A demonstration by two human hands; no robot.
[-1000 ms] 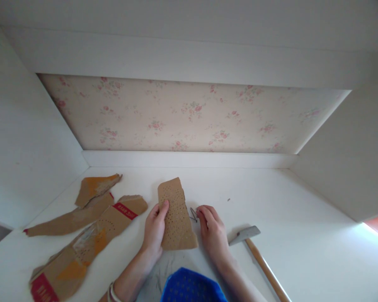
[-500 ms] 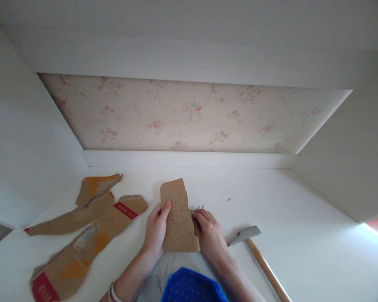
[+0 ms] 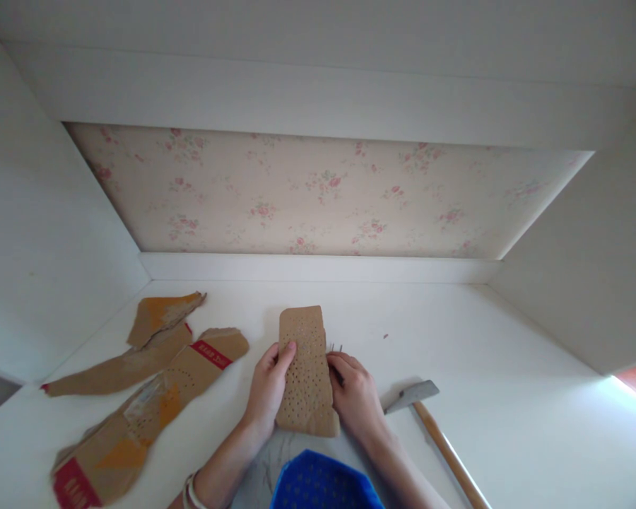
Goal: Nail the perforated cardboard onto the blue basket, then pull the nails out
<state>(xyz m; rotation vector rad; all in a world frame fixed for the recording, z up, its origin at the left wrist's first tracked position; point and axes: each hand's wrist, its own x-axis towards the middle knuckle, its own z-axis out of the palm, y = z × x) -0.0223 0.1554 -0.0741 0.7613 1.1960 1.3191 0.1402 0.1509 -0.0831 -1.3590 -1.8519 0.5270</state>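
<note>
A tan cardboard piece (image 3: 307, 382), punched with many small holes, is held upright over the white surface. My left hand (image 3: 268, 385) grips its left edge, thumb on the near face. At its right edge, my right hand (image 3: 355, 392) is closed with fingers pinched; a dark bit shows under them, too hidden to name. Just beyond those fingertips, a couple of thin dark nail-like pins (image 3: 340, 348) stick out. Right of that hand lies a hammer (image 3: 448, 452) with a wooden handle and a grey metal head.
Torn cardboard pieces (image 3: 153, 396) with red and orange markings lie at the left. A blue patterned thing (image 3: 326, 484) is at the front, between my forearms. A small dark fragment (image 3: 386, 336) rests farther back. White panels enclose the surface, with floral wallpaper (image 3: 323, 191) behind.
The holed cardboard has shifted slightly right and toward me, and stands straighter. My left hand moved with it. The thin dark thing at my right fingertips no longer shows clearly.
</note>
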